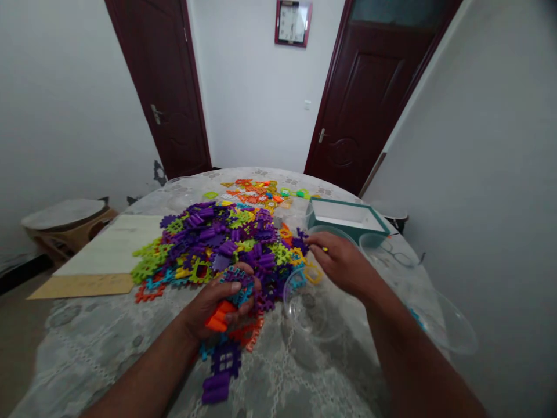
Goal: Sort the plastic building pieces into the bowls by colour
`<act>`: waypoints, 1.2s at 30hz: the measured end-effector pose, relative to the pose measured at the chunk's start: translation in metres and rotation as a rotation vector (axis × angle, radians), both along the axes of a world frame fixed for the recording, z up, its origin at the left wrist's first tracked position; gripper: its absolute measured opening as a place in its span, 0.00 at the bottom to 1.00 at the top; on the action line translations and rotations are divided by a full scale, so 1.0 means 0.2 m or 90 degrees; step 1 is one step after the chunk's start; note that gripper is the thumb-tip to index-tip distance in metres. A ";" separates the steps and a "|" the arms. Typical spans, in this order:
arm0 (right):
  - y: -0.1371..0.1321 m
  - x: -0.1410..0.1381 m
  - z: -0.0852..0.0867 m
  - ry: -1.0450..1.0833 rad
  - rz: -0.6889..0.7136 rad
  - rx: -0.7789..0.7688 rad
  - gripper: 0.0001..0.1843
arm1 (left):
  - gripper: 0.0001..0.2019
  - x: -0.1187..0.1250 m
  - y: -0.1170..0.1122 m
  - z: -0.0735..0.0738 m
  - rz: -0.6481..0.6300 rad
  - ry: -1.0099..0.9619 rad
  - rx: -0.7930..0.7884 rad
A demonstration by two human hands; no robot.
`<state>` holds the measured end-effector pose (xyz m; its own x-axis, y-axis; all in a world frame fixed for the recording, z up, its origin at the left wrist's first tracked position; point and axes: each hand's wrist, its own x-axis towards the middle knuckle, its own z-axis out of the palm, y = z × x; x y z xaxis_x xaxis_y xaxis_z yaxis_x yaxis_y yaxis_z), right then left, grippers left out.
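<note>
Left hand [220,303]: grip closed on orange and teal pieces [217,319] | right hand [343,264]: grip pinched, apparently on a yellow piece [324,249], at edge of pile [209,232] on counter [108,348] | pieces likely light, stiff, notched, prone to snagging; hold by frame edges | clear bowl [313,313] just beside both hands.

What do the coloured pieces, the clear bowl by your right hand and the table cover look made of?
Pieces: probably hard moulded plastic, with bright solid colours and a slight sheen.
Bowl: clear plastic or glass, cannot tell which; the cover's pattern shows through it.
Table cover: looks like lace-patterned cloth or vinyl, pale and matt.
</note>
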<state>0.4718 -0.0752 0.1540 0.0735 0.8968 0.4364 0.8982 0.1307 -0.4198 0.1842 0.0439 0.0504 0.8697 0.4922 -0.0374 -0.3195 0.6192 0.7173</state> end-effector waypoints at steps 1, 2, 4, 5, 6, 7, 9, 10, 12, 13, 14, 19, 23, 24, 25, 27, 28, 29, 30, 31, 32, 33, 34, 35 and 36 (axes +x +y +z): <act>0.03 0.09 0.01 -0.007 -0.053 0.017 0.15 | 0.15 0.00 0.00 0.00 -0.001 0.003 0.005; 0.07 0.17 0.01 -0.013 -0.110 0.039 0.16 | 0.15 0.00 0.00 0.00 -0.003 0.006 0.009; 0.12 0.31 0.00 -0.019 -0.203 0.077 0.20 | 0.16 0.00 0.00 0.00 -0.010 0.010 0.015; 0.13 0.37 0.00 -0.020 -0.235 0.088 0.23 | 0.16 0.01 0.00 0.00 -0.013 0.011 0.017; 0.14 0.41 0.00 -0.021 -0.256 0.093 0.24 | 0.16 0.01 0.00 0.00 -0.015 0.011 0.018; 0.13 0.44 0.00 -0.020 -0.270 0.096 0.25 | 0.16 0.01 -0.01 0.00 -0.015 0.011 0.020; 0.09 0.44 0.01 -0.017 -0.282 0.105 0.25 | 0.16 0.01 -0.01 0.00 -0.013 0.011 0.020; 0.07 0.42 0.01 -0.015 -0.281 0.112 0.24 | 0.16 0.01 -0.01 0.00 -0.013 0.009 0.018; 0.00 0.34 0.03 -0.007 -0.259 0.119 0.22 | 0.16 0.02 -0.01 0.00 -0.014 0.008 0.014; -0.03 0.28 0.03 0.001 -0.243 0.118 0.22 | 0.16 0.02 -0.01 0.00 -0.016 0.009 0.013; -0.06 0.21 0.03 0.013 -0.223 0.114 0.21 | 0.16 0.02 -0.02 0.00 -0.021 0.009 0.013; -0.19 -0.24 -0.01 0.092 -0.071 0.100 0.16 | 0.19 0.03 -0.02 0.02 -0.040 0.000 0.004; -0.20 -0.52 -0.08 0.107 -0.023 0.084 0.16 | 0.18 0.04 -0.03 0.04 -0.043 0.006 0.004; -0.19 -0.56 -0.10 0.107 -0.022 0.079 0.16 | 0.18 0.04 -0.03 0.04 -0.043 0.006 0.009; -0.17 -0.59 -0.12 0.108 -0.023 0.074 0.16 | 0.18 0.04 -0.04 0.05 -0.044 0.006 0.013; -0.14 -0.62 -0.15 0.119 -0.033 0.067 0.15 | 0.20 0.05 -0.04 0.05 -0.050 0.014 0.007; -0.13 -0.63 -0.16 0.126 -0.039 0.063 0.14 | 0.20 0.05 -0.05 0.05 -0.048 0.022 0.003; -0.11 -0.63 -0.18 0.132 -0.044 0.058 0.13 | 0.21 0.06 -0.05 0.06 -0.042 0.025 0.000; -0.10 -0.64 -0.19 0.137 -0.047 0.052 0.13 | 0.22 0.07 -0.05 0.06 -0.034 0.026 -0.005; -0.09 -0.64 -0.19 0.142 -0.051 0.044 0.13 | 0.22 0.07 -0.06 0.06 -0.027 0.026 -0.008; -0.08 -0.65 -0.20 0.147 -0.056 0.036 0.14 | 0.23 0.07 -0.06 0.06 -0.021 0.025 -0.010; -0.07 -0.65 -0.21 0.152 -0.063 0.030 0.14 | 0.23 0.08 -0.07 0.07 -0.016 0.024 -0.012; -0.06 -0.66 -0.22 0.157 -0.071 0.029 0.15 | 0.24 0.08 -0.08 0.07 -0.015 0.022 -0.014; -0.06 -0.67 -0.23 0.159 -0.079 0.031 0.15 | 0.25 0.08 -0.08 0.07 -0.017 0.021 -0.018; -0.06 -0.67 -0.24 0.161 -0.084 0.039 0.15 | 0.26 0.08 -0.08 0.07 -0.019 0.019 -0.022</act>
